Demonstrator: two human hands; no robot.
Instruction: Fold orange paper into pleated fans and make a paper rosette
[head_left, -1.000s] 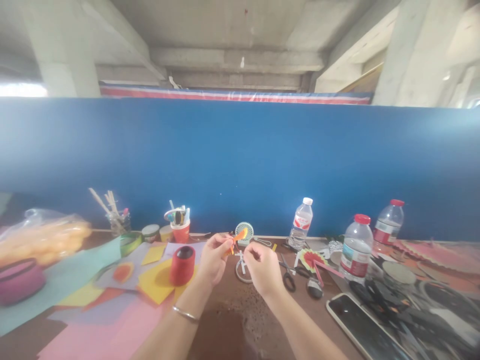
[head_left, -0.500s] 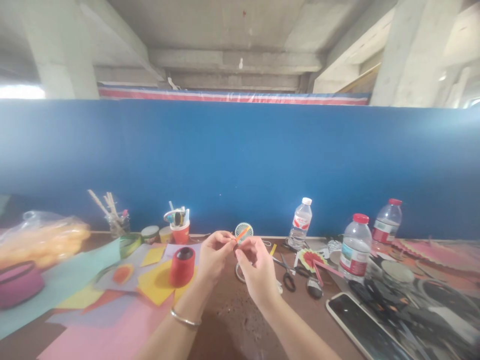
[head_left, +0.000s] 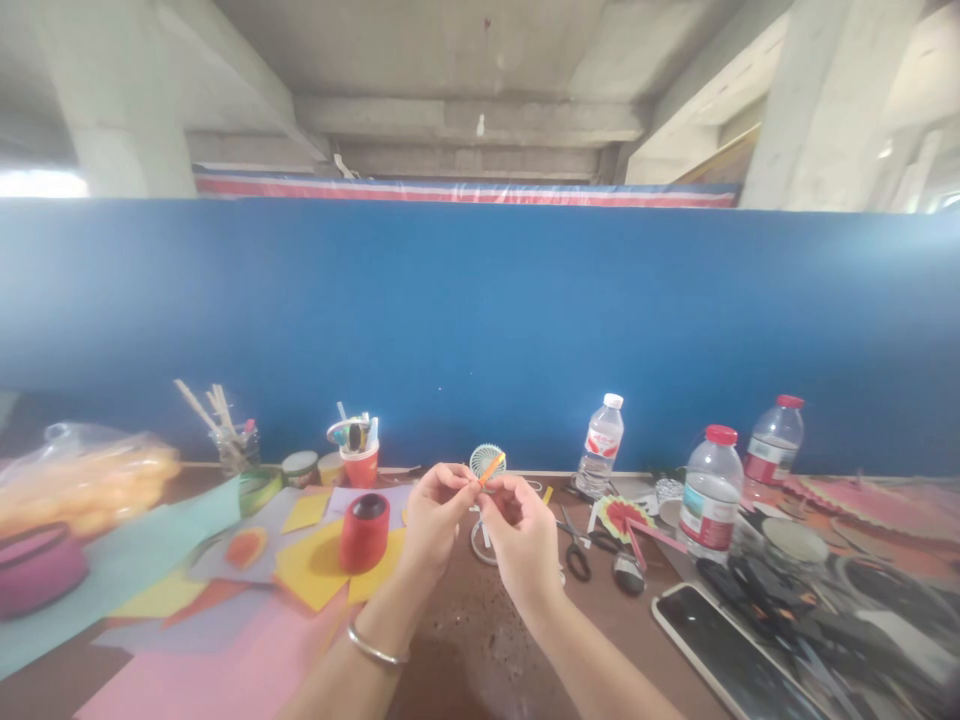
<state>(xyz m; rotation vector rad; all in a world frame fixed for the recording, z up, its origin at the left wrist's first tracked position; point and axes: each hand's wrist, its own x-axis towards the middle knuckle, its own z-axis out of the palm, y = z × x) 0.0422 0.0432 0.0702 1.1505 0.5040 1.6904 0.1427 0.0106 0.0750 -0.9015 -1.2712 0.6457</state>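
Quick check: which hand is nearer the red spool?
Left. The left hand is just to the right of the red spool, not touching it; the right hand is farther right, on the other side of the left hand.

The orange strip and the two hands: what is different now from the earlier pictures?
The right hand moved left, toward the left hand; its fingers now seem to pinch the orange strip, which the left hand already held. The red spool and black-handled scissors stayed.
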